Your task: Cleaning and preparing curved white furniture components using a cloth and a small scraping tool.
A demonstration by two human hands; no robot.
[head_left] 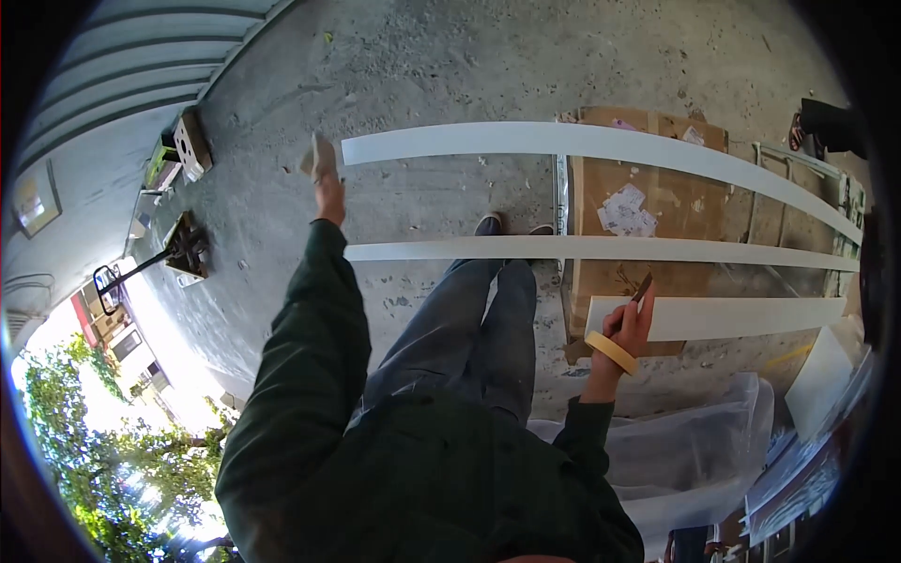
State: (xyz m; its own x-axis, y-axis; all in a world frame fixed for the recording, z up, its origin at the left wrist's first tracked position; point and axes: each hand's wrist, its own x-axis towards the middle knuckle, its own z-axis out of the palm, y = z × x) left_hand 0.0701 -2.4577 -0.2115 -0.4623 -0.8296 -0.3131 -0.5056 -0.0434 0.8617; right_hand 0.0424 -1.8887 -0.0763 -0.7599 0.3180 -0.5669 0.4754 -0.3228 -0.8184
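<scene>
My left hand (329, 195) is stretched out to the far left, closed on a pale beige, block-like piece (322, 155) whose kind I cannot make out. It is just beyond the left ends of two long white strips, the far strip (450, 141) and the middle strip (450, 249). On the right, my right hand (633, 327) grips a slim, dark pointed tool (644, 286), perhaps a knife. Below that hand lies a shorter, wider white board (741, 317). A roll of yellowish tape (612, 356) hangs around my right wrist like a bracelet.
Brown cardboard (648, 202) lies beneath the strips, with a metal frame (788, 197) farther right. Clear plastic sheeting (676, 460) is at lower right. A pallet jack (178, 251) stands at left. Another person's dark-sleeved arm (831, 127) shows at far right.
</scene>
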